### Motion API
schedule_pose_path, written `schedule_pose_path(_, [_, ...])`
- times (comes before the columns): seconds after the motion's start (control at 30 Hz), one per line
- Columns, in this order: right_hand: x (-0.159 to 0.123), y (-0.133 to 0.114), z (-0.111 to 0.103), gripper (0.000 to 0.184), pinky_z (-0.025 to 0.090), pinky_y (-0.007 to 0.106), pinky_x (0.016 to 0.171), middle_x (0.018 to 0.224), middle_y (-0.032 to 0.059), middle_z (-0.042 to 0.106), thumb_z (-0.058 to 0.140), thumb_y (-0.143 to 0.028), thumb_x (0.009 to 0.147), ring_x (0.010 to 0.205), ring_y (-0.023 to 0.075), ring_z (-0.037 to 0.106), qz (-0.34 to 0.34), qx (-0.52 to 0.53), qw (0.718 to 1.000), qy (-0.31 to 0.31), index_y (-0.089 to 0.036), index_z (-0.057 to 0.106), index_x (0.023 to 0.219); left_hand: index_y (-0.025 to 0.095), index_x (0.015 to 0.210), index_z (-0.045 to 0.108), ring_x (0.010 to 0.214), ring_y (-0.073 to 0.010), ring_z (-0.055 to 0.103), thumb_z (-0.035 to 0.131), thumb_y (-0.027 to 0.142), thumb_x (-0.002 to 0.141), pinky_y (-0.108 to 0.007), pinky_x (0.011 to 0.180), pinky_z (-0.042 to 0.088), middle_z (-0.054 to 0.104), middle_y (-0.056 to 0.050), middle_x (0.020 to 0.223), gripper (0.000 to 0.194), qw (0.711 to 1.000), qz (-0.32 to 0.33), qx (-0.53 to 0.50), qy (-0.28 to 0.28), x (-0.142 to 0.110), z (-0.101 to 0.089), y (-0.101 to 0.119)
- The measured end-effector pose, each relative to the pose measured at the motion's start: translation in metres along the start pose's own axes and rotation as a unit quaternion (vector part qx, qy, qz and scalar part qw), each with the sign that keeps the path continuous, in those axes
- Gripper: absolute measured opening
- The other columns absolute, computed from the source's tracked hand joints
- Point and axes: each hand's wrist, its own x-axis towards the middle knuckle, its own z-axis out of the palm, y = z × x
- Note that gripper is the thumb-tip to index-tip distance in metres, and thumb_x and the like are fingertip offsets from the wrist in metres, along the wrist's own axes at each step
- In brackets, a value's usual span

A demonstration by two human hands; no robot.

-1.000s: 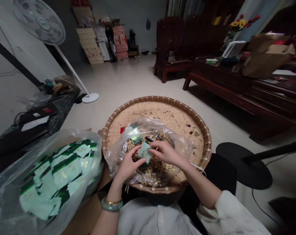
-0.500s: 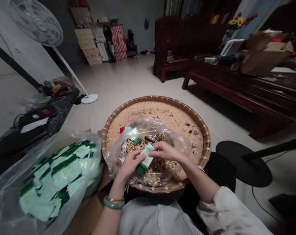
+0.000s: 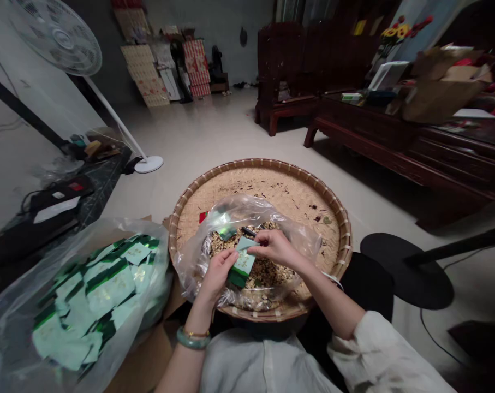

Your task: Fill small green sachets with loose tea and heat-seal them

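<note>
Between my two hands is a small light-green packet [image 3: 244, 262] with a darker green lower end. My left hand [image 3: 219, 271] pinches its left edge, while my right hand [image 3: 275, 246] pinches its upper right corner. Below them, a clear plastic bag [image 3: 190, 267] lies open, holding loose dried pieces [image 3: 267, 274] in tan and dark brown. Another green packet [image 3: 226, 233] and a dark stick-like tool [image 3: 248, 231], partly hidden by my right hand, rest on the pieces. The bag sits in a round woven bamboo tray [image 3: 288, 188] strewn with dark bits.
To the left, a big plastic bag [image 3: 153, 305] holds several green packets [image 3: 108, 289] above a cardboard box [image 3: 144, 363]. A white standing fan [image 3: 149, 164] is beyond it. At right are a black round stand base [image 3: 406, 270] and a dark wooden table [image 3: 394, 139].
The packet now sits more upright and its top edge is bent between my right fingers. My right hand has shifted slightly up and left; my left hand stays on the packet's side.
</note>
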Motion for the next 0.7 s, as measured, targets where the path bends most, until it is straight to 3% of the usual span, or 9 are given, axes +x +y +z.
schedule_pose_path(0.13, [0.002, 0.003, 0.003, 0.018, 0.034, 0.021, 0.054, 0.061, -0.002, 0.057, 0.07, -0.029, 0.075, 0.058, 0.0102, 0.049, -0.01, 0.021, 0.999, 0.037, -0.015, 0.065, 0.066, 0.012, 0.101, 0.068, 0.072, -0.0165, 0.064, 0.075, 0.038, 0.066, -0.026, 0.07, 0.047, 0.072, -0.006, 0.083, 0.044, 0.999, -0.006, 0.015, -0.033, -0.004, 0.001, 0.006])
schedule_pose_path(0.23, [-0.002, -0.003, 0.004, 0.02, 0.037, 0.022, 0.058, 0.066, -0.0002, 0.058, 0.069, -0.03, 0.077, 0.063, 0.0114, 0.052, -0.07, 0.018, 0.996, 0.044, -0.015, 0.065, 0.065, 0.013, 0.102, 0.068, 0.074, -0.018, 0.063, 0.078, 0.027, 0.061, -0.028, 0.073, 0.047, 0.072, -0.005, 0.086, 0.044, 0.991, 0.026, 0.122, -0.046, -0.007, 0.002, 0.006])
schedule_pose_path(0.33, [-0.012, -0.021, 0.0, 0.031, 0.041, 0.024, 0.064, 0.076, 0.0036, 0.061, 0.052, -0.031, 0.091, 0.069, 0.0124, 0.056, -0.139, -0.011, 0.99, -0.004, -0.015, 0.066, 0.067, 0.015, 0.094, 0.071, 0.081, -0.0192, 0.062, 0.077, 0.019, 0.06, -0.029, 0.078, 0.046, 0.072, -0.004, 0.089, 0.035, 0.972, 0.085, 0.218, -0.018, -0.007, 0.001, 0.002])
schedule_pose_path(0.4, [-0.019, -0.036, -0.005, 0.032, 0.042, 0.024, 0.065, 0.079, 0.0048, 0.063, 0.046, -0.028, 0.094, 0.07, 0.0126, 0.056, -0.148, -0.054, 0.987, -0.016, -0.015, 0.067, 0.075, 0.016, 0.094, 0.072, 0.082, -0.0192, 0.062, 0.075, 0.018, 0.062, -0.028, 0.078, 0.046, 0.072, -0.003, 0.089, 0.032, 0.964, 0.112, 0.241, -0.012, -0.007, -0.001, 0.0])
schedule_pose_path(0.53, [-0.028, -0.055, -0.018, 0.022, 0.039, 0.023, 0.063, 0.075, 0.0027, 0.063, 0.048, -0.018, 0.092, 0.067, 0.0119, 0.054, -0.153, -0.151, 0.973, -0.086, -0.015, 0.066, 0.079, 0.017, 0.092, 0.073, 0.079, -0.0184, 0.064, 0.071, 0.016, 0.064, -0.026, 0.074, 0.047, 0.073, -0.003, 0.087, 0.028, 0.954, 0.147, 0.262, -0.019, -0.009, -0.004, 0.002])
schedule_pose_path(0.63, [-0.029, -0.059, -0.025, 0.02, 0.037, 0.022, 0.063, 0.072, 0.0012, 0.063, 0.048, -0.005, 0.085, 0.065, 0.011, 0.053, -0.158, -0.184, 0.958, -0.154, -0.015, 0.063, 0.076, 0.017, 0.093, 0.073, 0.08, -0.0191, 0.065, 0.07, 0.016, 0.064, -0.026, 0.075, 0.048, 0.074, -0.004, 0.087, 0.029, 0.95, 0.153, 0.27, -0.029, -0.011, -0.006, 0.005])
schedule_pose_path(0.7, [-0.027, -0.059, -0.025, 0.019, 0.035, 0.021, 0.062, 0.073, 0.0017, 0.064, 0.049, -0.003, 0.082, 0.065, 0.0111, 0.054, -0.141, -0.2, 0.955, -0.167, -0.015, 0.063, 0.076, 0.016, 0.095, 0.073, 0.081, -0.02, 0.065, 0.07, 0.015, 0.063, -0.027, 0.076, 0.049, 0.074, -0.005, 0.089, 0.032, 0.949, 0.151, 0.274, -0.031, -0.012, -0.007, 0.005])
